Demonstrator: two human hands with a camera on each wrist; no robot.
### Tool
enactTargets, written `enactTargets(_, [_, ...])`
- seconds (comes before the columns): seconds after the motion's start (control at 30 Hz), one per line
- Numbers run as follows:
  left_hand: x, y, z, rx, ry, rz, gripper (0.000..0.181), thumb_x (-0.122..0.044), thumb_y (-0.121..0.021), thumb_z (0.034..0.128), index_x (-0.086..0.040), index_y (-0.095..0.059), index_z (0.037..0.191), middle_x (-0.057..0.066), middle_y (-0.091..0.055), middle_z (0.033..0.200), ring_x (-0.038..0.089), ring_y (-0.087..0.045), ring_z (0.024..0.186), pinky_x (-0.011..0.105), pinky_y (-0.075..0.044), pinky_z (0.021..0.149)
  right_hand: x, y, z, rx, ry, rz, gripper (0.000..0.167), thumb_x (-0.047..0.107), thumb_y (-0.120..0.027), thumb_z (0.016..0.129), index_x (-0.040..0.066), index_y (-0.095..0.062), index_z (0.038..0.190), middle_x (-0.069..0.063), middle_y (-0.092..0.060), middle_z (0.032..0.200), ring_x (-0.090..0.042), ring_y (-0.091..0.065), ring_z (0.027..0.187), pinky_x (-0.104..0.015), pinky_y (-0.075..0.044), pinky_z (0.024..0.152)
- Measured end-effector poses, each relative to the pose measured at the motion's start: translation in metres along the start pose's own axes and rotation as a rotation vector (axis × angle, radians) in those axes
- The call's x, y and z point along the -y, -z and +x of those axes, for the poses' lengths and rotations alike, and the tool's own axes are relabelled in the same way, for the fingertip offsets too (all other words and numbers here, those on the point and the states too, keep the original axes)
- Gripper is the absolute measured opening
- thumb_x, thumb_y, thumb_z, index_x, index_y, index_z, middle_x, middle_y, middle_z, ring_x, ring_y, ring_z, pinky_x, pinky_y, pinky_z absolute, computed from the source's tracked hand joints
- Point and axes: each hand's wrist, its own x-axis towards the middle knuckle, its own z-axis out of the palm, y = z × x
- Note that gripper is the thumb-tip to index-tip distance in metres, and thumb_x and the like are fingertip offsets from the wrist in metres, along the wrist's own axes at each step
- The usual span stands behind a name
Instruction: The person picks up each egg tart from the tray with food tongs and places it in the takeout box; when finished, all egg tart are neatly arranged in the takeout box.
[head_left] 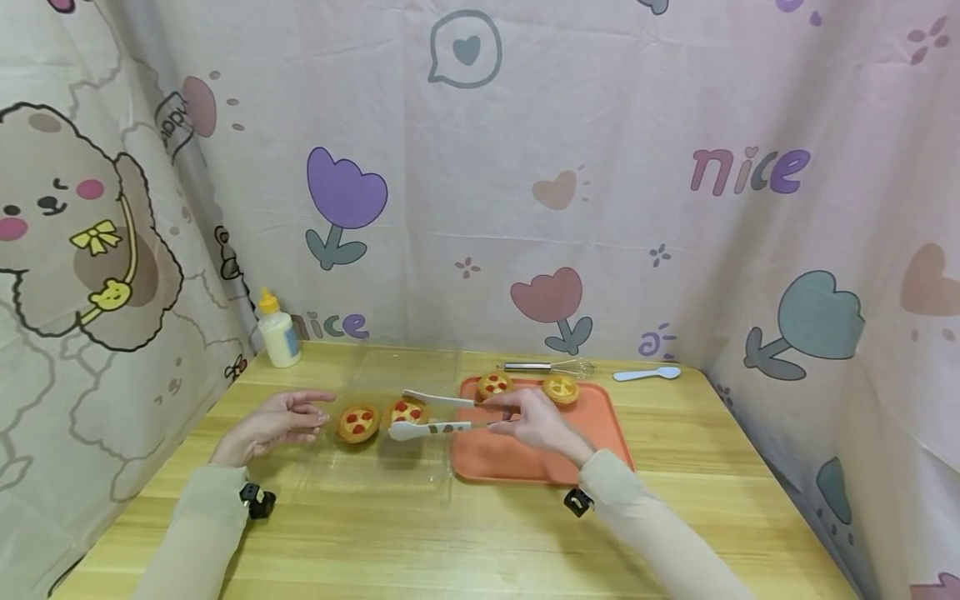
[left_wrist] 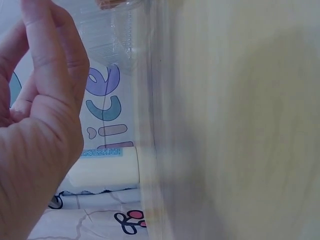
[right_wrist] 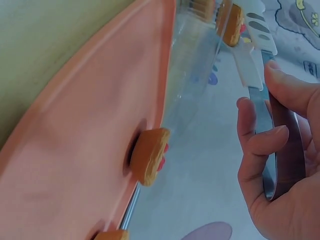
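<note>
My right hand point(head_left: 534, 421) holds a pair of tongs point(right_wrist: 285, 155), metal at the bend with white spotted tips, its fingers and thumb on the two arms. The tips stand on either side of a small toy tart with red toppings point(head_left: 407, 411), over a clear plastic box point(head_left: 375, 475); whether they touch it I cannot tell. Another red-topped tart point(head_left: 357, 424) sits in the box, left of it. Beside the box's left side, my left hand point(head_left: 281, 423) hovers with loosely bent fingers and nothing in them.
On an orange tray point(head_left: 525, 458) at the right are a red-topped tart point(right_wrist: 149, 156) and a yellow-topped tart point(head_left: 560, 390). Behind the tray lies a whisk point(head_left: 547, 367), with a pale blue spoon point(head_left: 647, 374) to its right. A yellow-capped glue bottle point(head_left: 279, 333) stands at the back left.
</note>
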Motion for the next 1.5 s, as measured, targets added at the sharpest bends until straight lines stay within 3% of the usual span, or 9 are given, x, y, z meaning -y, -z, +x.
enactTargets(0.07, [-0.001, 0.000, 0.000, -0.002, 0.003, 0.003, 0.059, -0.003, -0.061, 0.0948, 0.008, -0.033, 0.146, 0.010, -0.065, 0.102, 0.015, -0.069, 0.083, 0.028, -0.062, 0.076, 0.002, -0.004, 0.001, 0.019, -0.016, 0.006, 0.041, 0.025, -0.074, 0.089, 0.018, -0.066, 0.129, 0.002, -0.072, 0.115, -0.007, -0.046, 0.054, -0.017, -0.043, 0.051])
enactTargets(0.3, [-0.005, 0.001, 0.000, -0.039, 0.019, 0.025, 0.057, -0.003, -0.065, 0.0918, 0.003, -0.041, 0.143, 0.009, -0.065, 0.102, 0.016, -0.068, 0.082, 0.029, -0.062, 0.075, 0.009, -0.015, 0.007, 0.053, 0.002, 0.002, 0.038, 0.023, -0.075, 0.087, 0.017, -0.069, 0.124, 0.000, -0.074, 0.100, -0.005, -0.049, 0.059, -0.016, -0.042, 0.050])
enactTargets(0.53, [-0.005, -0.001, 0.001, -0.037, 0.020, 0.035, 0.057, -0.003, -0.065, 0.0919, 0.004, -0.041, 0.143, 0.009, -0.066, 0.102, 0.016, -0.069, 0.082, 0.031, -0.062, 0.078, 0.017, -0.022, 0.008, 0.106, 0.015, 0.016, 0.036, 0.025, -0.075, 0.087, 0.021, -0.070, 0.123, -0.002, -0.074, 0.111, -0.004, -0.049, 0.058, -0.018, -0.040, 0.048])
enactTargets(0.67, [-0.003, -0.001, 0.001, -0.033, 0.011, 0.026, 0.056, -0.002, -0.065, 0.0919, 0.003, -0.042, 0.143, 0.009, -0.066, 0.101, 0.016, -0.069, 0.083, 0.031, -0.063, 0.077, 0.018, -0.026, 0.011, 0.101, 0.067, -0.053, 0.036, 0.028, -0.076, 0.087, 0.016, -0.072, 0.120, 0.000, -0.075, 0.104, -0.001, -0.052, 0.064, -0.015, -0.041, 0.050])
enactTargets(0.97, [-0.004, -0.002, 0.000, -0.037, 0.021, 0.020, 0.059, -0.001, -0.066, 0.0909, 0.004, -0.040, 0.143, 0.008, -0.066, 0.100, 0.016, -0.069, 0.084, 0.031, -0.062, 0.077, 0.028, -0.031, 0.015, 0.120, 0.066, -0.103, 0.034, 0.028, -0.075, 0.087, 0.018, -0.072, 0.120, 0.006, -0.064, 0.066, 0.000, -0.041, 0.050, -0.016, -0.029, 0.042])
enactTargets(1.37, [-0.003, -0.003, -0.001, -0.037, 0.020, 0.020, 0.060, -0.002, -0.065, 0.0920, 0.006, -0.037, 0.145, 0.008, -0.066, 0.099, 0.015, -0.068, 0.082, 0.029, -0.063, 0.075, 0.033, -0.038, 0.020, 0.128, 0.022, -0.121, 0.039, 0.030, -0.077, 0.084, 0.026, -0.070, 0.122, 0.017, -0.067, 0.081, 0.000, -0.050, 0.057, -0.017, -0.043, 0.047])
enactTargets(1.5, [-0.003, -0.003, -0.002, -0.027, 0.015, 0.011, 0.059, -0.003, -0.064, 0.0927, 0.005, -0.037, 0.145, 0.009, -0.066, 0.100, 0.015, -0.068, 0.082, 0.029, -0.063, 0.074, 0.031, -0.035, 0.020, 0.132, 0.015, -0.099, 0.040, 0.030, -0.078, 0.084, 0.023, -0.070, 0.123, 0.011, -0.064, 0.071, -0.001, -0.047, 0.053, -0.018, -0.038, 0.044])
